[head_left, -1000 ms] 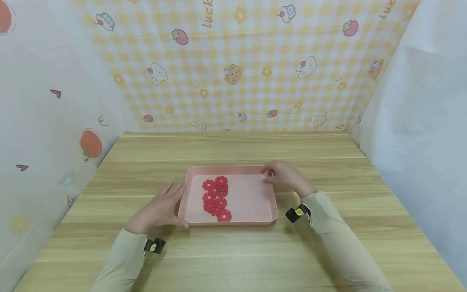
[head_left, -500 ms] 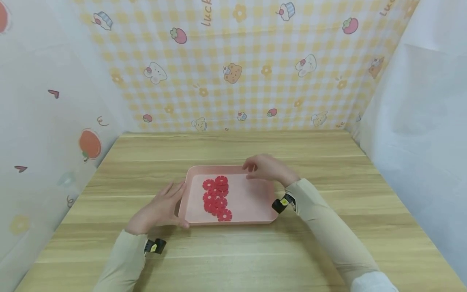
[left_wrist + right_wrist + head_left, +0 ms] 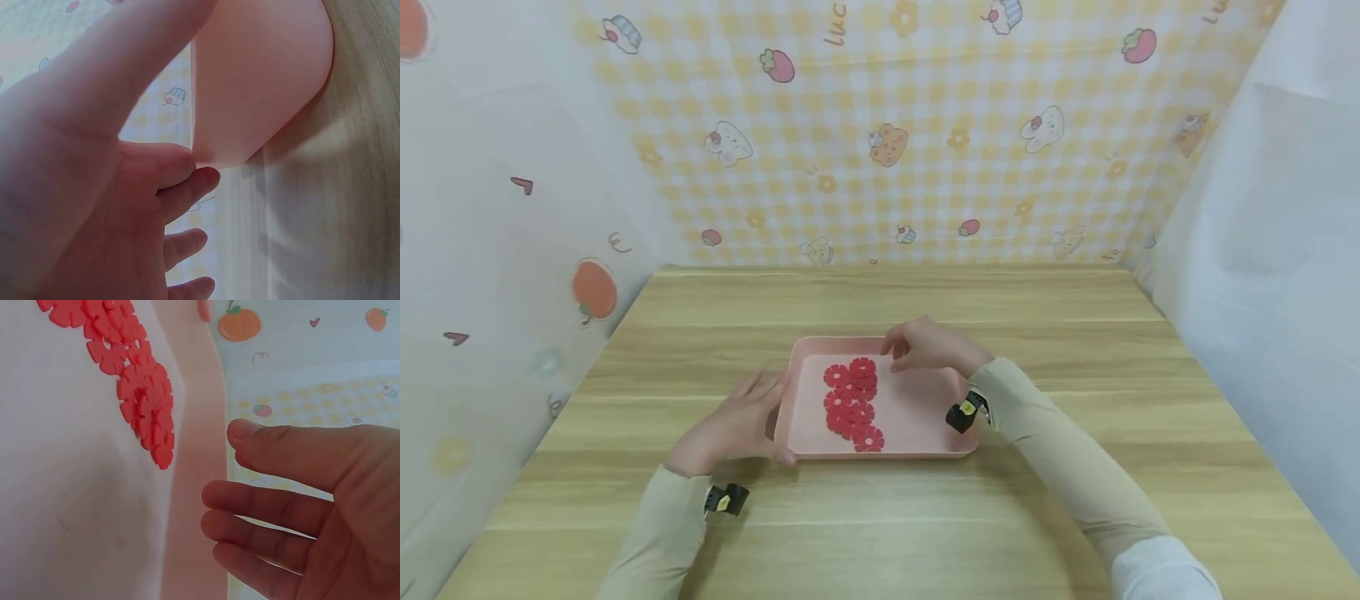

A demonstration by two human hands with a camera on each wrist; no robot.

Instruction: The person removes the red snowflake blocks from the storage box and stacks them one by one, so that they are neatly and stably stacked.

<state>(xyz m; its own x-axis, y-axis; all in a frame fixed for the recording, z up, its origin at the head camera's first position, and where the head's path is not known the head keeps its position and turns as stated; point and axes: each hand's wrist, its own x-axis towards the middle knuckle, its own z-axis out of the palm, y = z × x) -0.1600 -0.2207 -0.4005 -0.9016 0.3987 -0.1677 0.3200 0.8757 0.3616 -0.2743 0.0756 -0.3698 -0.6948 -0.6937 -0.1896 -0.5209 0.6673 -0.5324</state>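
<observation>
A shallow pink tray [image 3: 917, 425] rests on the table, with a cluster of red notched plastic discs [image 3: 850, 404] on the left half of its floor. My left hand [image 3: 737, 421] lies spread along the tray's left side, thumb at the near corner and fingers at the left rim. The left wrist view shows fingertips right at the outer wall of the tray [image 3: 269, 75]. Over the tray's far side, my right hand [image 3: 934, 346] hovers with loosely bent fingers. In the right wrist view nothing is between thumb and fingers, and the discs [image 3: 140, 387] lie ahead of them.
Wood-grain table [image 3: 820, 533] surrounds the tray. A yellow checked cloth [image 3: 850, 183] hangs behind it, a printed white cloth [image 3: 512, 250] stands on the left, and a plain white sheet [image 3: 1285, 233] on the right. Each wrist wears a small black camera [image 3: 967, 411].
My right hand has moved left along the tray's far side, from its right corner toward the discs. The left hand stays at the left side. The whole head view has shifted slightly.
</observation>
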